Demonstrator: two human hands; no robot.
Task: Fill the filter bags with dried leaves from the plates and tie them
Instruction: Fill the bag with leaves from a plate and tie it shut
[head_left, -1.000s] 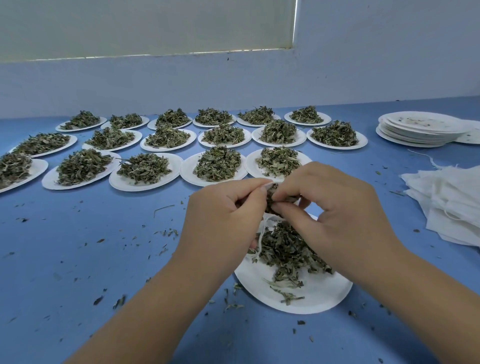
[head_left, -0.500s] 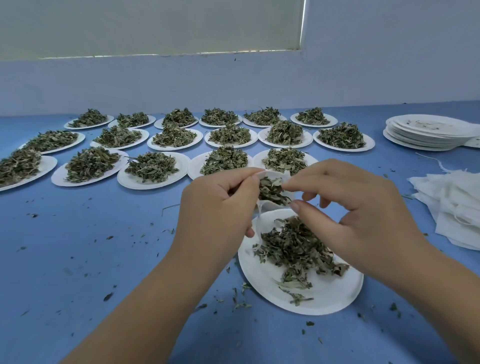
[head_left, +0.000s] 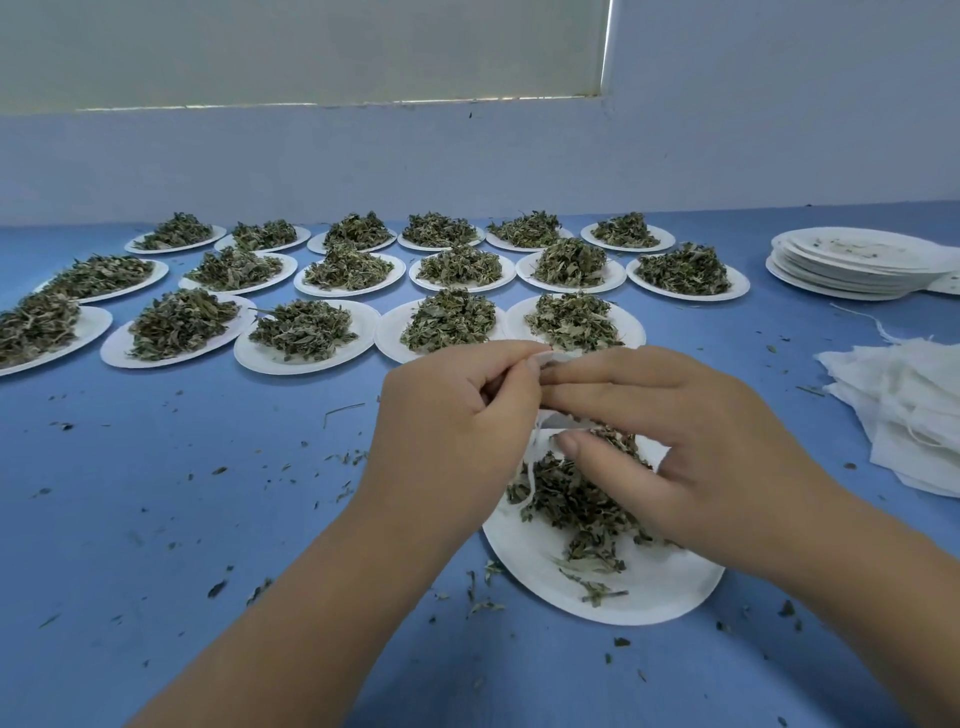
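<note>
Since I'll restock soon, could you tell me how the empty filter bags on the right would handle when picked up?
The empty filter bags look thin and rumpled, so probably floppy and very light. Loose strings trail from the pile, so lifting one may drag neighbours.

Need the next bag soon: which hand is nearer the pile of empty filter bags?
Right. The right hand lies left of the pile of empty filter bags; the left hand is farther left.

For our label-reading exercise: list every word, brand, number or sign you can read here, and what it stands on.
None: no readable text anywhere. The leaf plates, stacked empty plates, pile of filter bags, the filter bag being filled, blue table and wall are all unprinted.
</note>
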